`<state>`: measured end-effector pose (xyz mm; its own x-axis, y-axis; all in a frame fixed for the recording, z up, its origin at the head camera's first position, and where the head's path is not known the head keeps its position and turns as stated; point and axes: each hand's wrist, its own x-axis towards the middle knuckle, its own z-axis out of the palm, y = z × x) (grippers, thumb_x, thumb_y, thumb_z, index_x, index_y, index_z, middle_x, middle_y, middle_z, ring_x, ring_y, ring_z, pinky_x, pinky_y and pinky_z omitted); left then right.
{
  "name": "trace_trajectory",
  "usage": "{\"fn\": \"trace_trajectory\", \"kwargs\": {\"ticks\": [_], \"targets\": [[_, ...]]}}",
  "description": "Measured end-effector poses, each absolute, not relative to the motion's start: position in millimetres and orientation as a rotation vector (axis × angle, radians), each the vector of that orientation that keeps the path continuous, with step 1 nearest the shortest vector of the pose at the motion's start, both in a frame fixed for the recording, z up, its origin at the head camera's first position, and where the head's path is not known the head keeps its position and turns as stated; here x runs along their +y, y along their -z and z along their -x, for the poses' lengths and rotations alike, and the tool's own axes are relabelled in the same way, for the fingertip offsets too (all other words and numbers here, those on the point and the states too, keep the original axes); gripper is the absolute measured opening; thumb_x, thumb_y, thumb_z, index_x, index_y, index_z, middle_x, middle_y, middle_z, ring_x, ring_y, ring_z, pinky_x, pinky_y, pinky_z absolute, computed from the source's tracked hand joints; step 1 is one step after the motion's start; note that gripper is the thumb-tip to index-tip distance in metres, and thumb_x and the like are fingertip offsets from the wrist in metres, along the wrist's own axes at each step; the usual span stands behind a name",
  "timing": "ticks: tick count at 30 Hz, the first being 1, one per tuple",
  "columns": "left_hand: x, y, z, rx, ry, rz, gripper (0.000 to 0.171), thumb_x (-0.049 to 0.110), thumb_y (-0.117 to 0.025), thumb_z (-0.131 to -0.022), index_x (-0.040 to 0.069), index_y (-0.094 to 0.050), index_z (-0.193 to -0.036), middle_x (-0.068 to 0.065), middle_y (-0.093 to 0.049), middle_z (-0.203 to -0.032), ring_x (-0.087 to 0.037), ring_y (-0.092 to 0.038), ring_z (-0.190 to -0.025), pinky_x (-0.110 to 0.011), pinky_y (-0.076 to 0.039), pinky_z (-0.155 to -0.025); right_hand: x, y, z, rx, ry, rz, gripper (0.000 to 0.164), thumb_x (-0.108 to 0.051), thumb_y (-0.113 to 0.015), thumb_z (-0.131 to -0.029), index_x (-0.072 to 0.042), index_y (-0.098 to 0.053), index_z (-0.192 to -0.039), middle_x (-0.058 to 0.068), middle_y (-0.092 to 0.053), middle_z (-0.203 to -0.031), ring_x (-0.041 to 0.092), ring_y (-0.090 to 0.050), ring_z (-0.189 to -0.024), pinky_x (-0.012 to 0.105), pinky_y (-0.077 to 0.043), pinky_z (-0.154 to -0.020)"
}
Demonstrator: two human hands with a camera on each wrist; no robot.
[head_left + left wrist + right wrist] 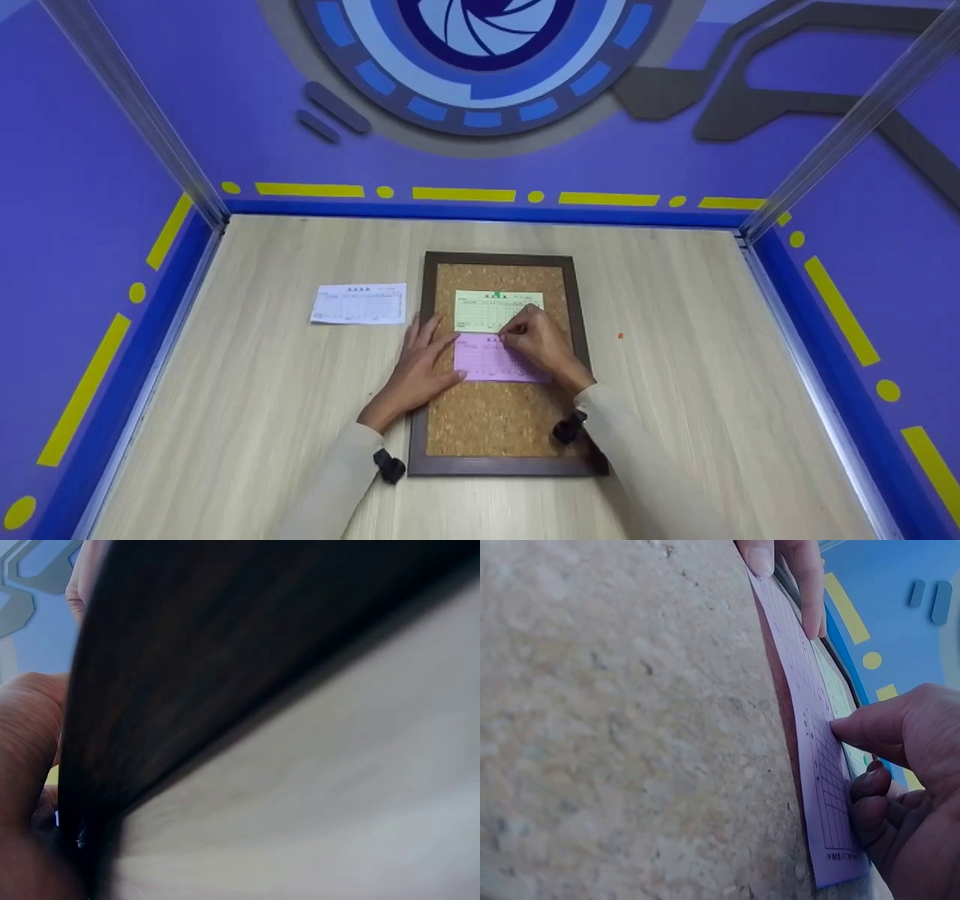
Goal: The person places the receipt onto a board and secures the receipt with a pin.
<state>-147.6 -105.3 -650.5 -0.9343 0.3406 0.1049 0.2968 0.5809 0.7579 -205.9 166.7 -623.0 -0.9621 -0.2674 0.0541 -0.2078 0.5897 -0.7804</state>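
Observation:
A brown-framed cork board (487, 420) lies on the table. On it is a pale green slip (480, 311) with a green push pin (496, 295) at its top edge. Just below lies a pink slip (480, 360), its lower edge lifted off the cork in the right wrist view. My left hand (424, 371) spans the left frame rail, its spread thumb and fingers resting at the pink slip's left corners. My right hand (541, 341) has curled fingers, with thumb and finger in a pinch at the slip's top middle; what they pinch is hidden.
A white printed slip (360, 304) lies on the table left of the board. Right of the board is a small orange push pin (620, 336). Blue panels (480, 172) with yellow marks wall in the table at the back and both sides.

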Motion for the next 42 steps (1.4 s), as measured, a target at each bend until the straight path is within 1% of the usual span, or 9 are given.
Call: {"fn": "trace_trajectory", "kwargs": {"ticks": [4,10,13,17,24,31,34,38,42], "targets": [[-106,649,148,2.736,-1.297,-0.526,0.071,0.034,-0.084,-0.094,0.009,-0.062,-0.156,-0.018,-0.023,-0.181,-0.050,0.005,-0.168,-0.075,-0.012,-0.129,167,622,206,2.750,1.277,0.429,0.010,-0.003,-0.083,-0.091,-0.012,-0.087,-0.089,-0.001,-0.073,-0.093,0.015,-0.061,-0.091,0.035,-0.049,-0.081],[-105,650,148,2.741,-1.307,-0.529,0.071,0.034,-0.085,-0.093,0.010,-0.062,-0.156,-0.018,-0.024,-0.181,-0.051,0.004,-0.168,-0.075,-0.012,-0.129,168,621,205,2.778,1.177,0.452,0.009,-0.007,-0.082,-0.094,-0.016,-0.085,-0.092,-0.003,-0.073,-0.093,0.014,-0.062,-0.088,0.035,-0.052,-0.079],[-106,650,148,2.747,-1.304,-0.528,0.070,0.033,-0.086,-0.093,0.010,-0.063,-0.155,-0.018,-0.025,-0.180,-0.051,0.004,-0.168,-0.075,-0.012,-0.129,168,621,204,2.766,1.168,0.455,0.005,-0.010,-0.082,-0.095,-0.014,-0.085,-0.095,-0.003,-0.074,-0.093,0.012,-0.064,-0.086,0.034,-0.053,-0.077],[-107,650,147,2.744,-1.317,-0.519,0.070,0.033,-0.086,-0.093,0.009,-0.063,-0.155,-0.018,-0.025,-0.181,-0.051,0.004,-0.167,-0.075,-0.012,-0.129,168,622,205,2.764,1.188,0.486,0.005,-0.009,-0.081,-0.096,-0.012,-0.085,-0.097,-0.002,-0.075,-0.093,0.013,-0.065,-0.086,0.035,-0.054,-0.077],[-106,650,147,2.729,-1.320,-0.529,0.071,0.033,-0.086,-0.092,0.010,-0.062,-0.156,-0.017,-0.023,-0.181,-0.051,0.006,-0.167,-0.074,-0.009,-0.130,170,626,202,2.800,1.233,0.545,0.006,-0.006,-0.082,-0.094,-0.011,-0.084,-0.095,-0.001,-0.075,-0.092,0.014,-0.065,-0.086,0.037,-0.054,-0.079],[-106,650,148,2.746,-1.331,-0.565,0.071,0.032,-0.087,-0.090,0.007,-0.064,-0.152,-0.022,-0.028,-0.178,-0.057,0.001,-0.166,-0.077,-0.010,-0.128,175,627,203,2.763,1.337,0.611,0.003,-0.005,-0.081,-0.096,-0.004,-0.083,-0.096,0.004,-0.076,-0.091,0.014,-0.063,-0.084,0.030,-0.050,-0.076],[-106,650,148,2.738,-1.323,-0.562,0.071,0.032,-0.087,-0.090,0.008,-0.064,-0.153,-0.021,-0.026,-0.179,-0.055,0.003,-0.166,-0.077,-0.010,-0.128,178,626,202,2.731,1.406,0.594,0.004,-0.004,-0.079,-0.097,-0.001,-0.082,-0.097,0.005,-0.076,-0.093,0.015,-0.063,-0.085,0.028,-0.050,-0.076],[-106,651,148,2.721,-1.332,-0.544,0.072,0.033,-0.086,-0.092,0.009,-0.062,-0.155,-0.019,-0.024,-0.180,-0.052,0.004,-0.167,-0.077,-0.011,-0.128,184,625,199,2.715,1.471,0.581,0.004,0.000,-0.078,-0.096,-0.002,-0.081,-0.097,0.006,-0.076,-0.094,0.015,-0.065,-0.086,0.029,-0.052,-0.078],[-106,651,148,2.721,-1.343,-0.539,0.072,0.033,-0.086,-0.092,0.009,-0.062,-0.155,-0.019,-0.025,-0.180,-0.053,0.004,-0.167,-0.078,-0.013,-0.127,191,625,198,2.760,1.483,0.571,0.007,0.002,-0.080,-0.094,-0.004,-0.082,-0.097,0.007,-0.078,-0.093,0.015,-0.067,-0.087,0.029,-0.054,-0.079]]}}
